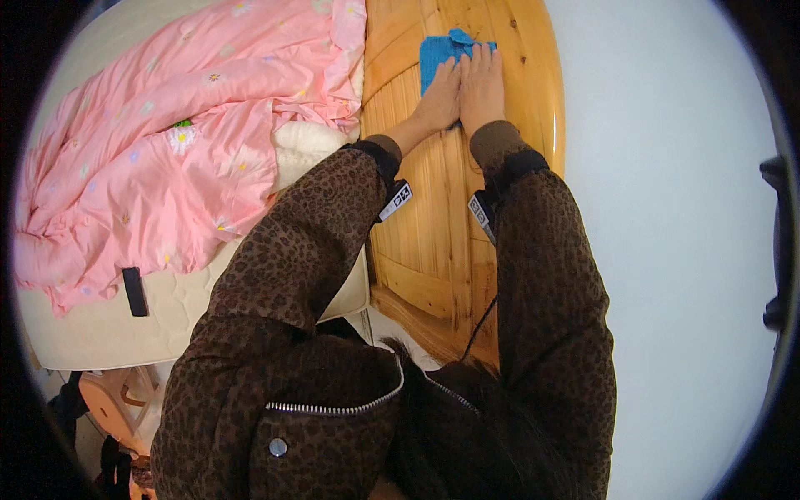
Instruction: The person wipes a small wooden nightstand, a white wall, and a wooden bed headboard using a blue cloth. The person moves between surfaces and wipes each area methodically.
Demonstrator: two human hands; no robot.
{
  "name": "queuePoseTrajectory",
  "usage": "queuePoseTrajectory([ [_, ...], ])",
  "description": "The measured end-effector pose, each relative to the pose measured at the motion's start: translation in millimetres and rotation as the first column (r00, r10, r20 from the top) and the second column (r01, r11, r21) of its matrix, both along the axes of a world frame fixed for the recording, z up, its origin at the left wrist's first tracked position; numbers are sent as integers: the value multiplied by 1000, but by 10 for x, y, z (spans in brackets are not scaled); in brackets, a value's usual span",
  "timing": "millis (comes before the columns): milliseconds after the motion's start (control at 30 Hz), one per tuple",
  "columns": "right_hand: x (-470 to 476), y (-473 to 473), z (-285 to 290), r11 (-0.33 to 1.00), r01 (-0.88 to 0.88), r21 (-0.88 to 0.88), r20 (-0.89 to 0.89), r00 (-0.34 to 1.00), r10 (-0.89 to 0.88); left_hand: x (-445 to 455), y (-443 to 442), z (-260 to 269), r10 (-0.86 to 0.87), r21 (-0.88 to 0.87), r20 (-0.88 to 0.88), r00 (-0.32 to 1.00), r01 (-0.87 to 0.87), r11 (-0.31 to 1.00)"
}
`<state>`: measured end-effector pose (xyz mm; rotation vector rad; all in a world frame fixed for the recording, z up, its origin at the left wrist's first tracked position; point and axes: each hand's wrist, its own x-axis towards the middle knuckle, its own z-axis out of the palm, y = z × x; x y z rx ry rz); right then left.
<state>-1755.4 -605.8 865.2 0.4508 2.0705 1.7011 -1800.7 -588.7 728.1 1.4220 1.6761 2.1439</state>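
Observation:
A blue cloth (434, 55) lies against the wooden headboard (431, 225), near its upper end, with a bunched fold at its top. My left hand (442, 94) presses flat on the cloth's lower right part, fingers stretched out. Right beside it, touching it, my right hand (482, 87) lies flat with its fingertips on the cloth's right edge. The palms and whatever is beneath them are hidden. Both wrists carry black straps with small printed tags, over leopard-print sleeves.
To the left, a pink floral quilt (212, 144) lies rumpled on a cream mattress (187, 312), with a black rectangular object (134, 292) near its edge. A pale wall (675, 219) stands on the right. An orange plastic stool (109, 403) is at the lower left. A dark cord hangs by the wood.

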Motion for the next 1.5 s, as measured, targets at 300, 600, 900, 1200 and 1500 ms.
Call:
queuePoseTrajectory([
  [300, -126, 361, -323, 966, -188, -179, -105, 980, 172, -58, 92, -275, 21, 46, 183, 983, -30, 999],
  [600, 906, -313, -841, 966, -84, -243, 86, 990, 108, 1184, -605, -957, -128, -64, 294, 947, 153, 986],
  [900, 2504, -1299, -1003, 931, 177, -319, 271, 958, -89, 2859, -1563, -1157, -350, -558, 24, 936, 304, 773],
  [1200, 3301, -1758, -569, 925, 271, -265, 120, 962, -247, 3332, -1940, -539, -457, -425, 374, 807, 587, 689],
  [1500, 3050, -1654, -640, 952, 252, -172, 114, 965, -235, 2996, -1960, -215, -443, -690, -150, 884, 227, 687],
])
